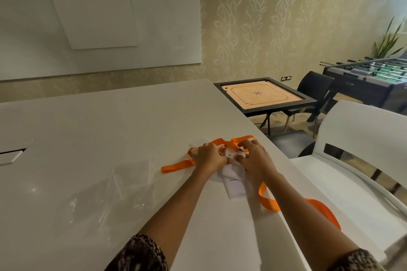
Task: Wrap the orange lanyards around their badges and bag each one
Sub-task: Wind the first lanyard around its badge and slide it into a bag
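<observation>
Desk (88, 138): white, filling lower left of frame
Left hand (208, 157): fingers curled on orange lanyard (176, 166)
Right hand (255, 158): fingers pressing white badges (234, 185), grip unclear

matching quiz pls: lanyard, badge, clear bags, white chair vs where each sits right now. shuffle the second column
1. lanyard
2. badge
3. clear bags
4. white chair

A. beside the table, on the right
B. flat on the table, left of both arms
C. under the left hand and right hand, near end showing
D. trailing from the hands, one loop hanging off the table's right edge

Pairs: 1-D, 2-C, 3-B, 4-A
</observation>
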`<state>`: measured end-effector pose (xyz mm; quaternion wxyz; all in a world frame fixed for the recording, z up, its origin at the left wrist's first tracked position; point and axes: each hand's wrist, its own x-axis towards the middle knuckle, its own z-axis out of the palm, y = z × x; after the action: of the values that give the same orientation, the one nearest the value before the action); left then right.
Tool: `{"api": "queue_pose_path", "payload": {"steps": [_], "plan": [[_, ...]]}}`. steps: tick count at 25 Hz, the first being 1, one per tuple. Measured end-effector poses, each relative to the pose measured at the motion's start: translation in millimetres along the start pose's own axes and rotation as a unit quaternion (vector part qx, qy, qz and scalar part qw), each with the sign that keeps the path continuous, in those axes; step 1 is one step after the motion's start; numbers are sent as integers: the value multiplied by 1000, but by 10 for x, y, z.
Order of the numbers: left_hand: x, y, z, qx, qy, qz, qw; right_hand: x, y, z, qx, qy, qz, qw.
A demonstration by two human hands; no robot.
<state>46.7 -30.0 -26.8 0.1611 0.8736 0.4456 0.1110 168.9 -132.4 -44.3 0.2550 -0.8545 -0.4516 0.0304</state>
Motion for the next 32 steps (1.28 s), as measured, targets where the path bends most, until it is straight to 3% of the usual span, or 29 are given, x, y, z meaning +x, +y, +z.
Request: {"api": "queue_pose_path", "payload": {"steps": [5,8,10,12,17,20,24,30,32], "plan": [[57,-30,-231,-212,-65,-68,973,45,-87,-213,213,13,30,976],[61,-96,-361,-391,-105,-64,912,90,-210,-365,293,-9,4,956],[5,-110,-486,-453,-132,-58,880,125,-297,-426,308,-17,-4,951],[-39,-124,-586,-458,-137,-29,878,164,-376,-485,312,-16,-8,950],[-22,-69,-851,-393,-79,90,912,197,-601,-653,288,-12,-84,954],[14,-45,-1008,-417,-54,104,901,224,-698,-719,408,-22,-67,910],[54,-103,-1166,-487,-69,69,868,203,-768,-802,587,-79,10,806],[80,-166,-1264,-577,-86,33,811,139,-723,-675,654,-117,38,747],[100,-192,-1285,-608,-88,16,789,114,-715,-626,657,-129,35,742]]}}
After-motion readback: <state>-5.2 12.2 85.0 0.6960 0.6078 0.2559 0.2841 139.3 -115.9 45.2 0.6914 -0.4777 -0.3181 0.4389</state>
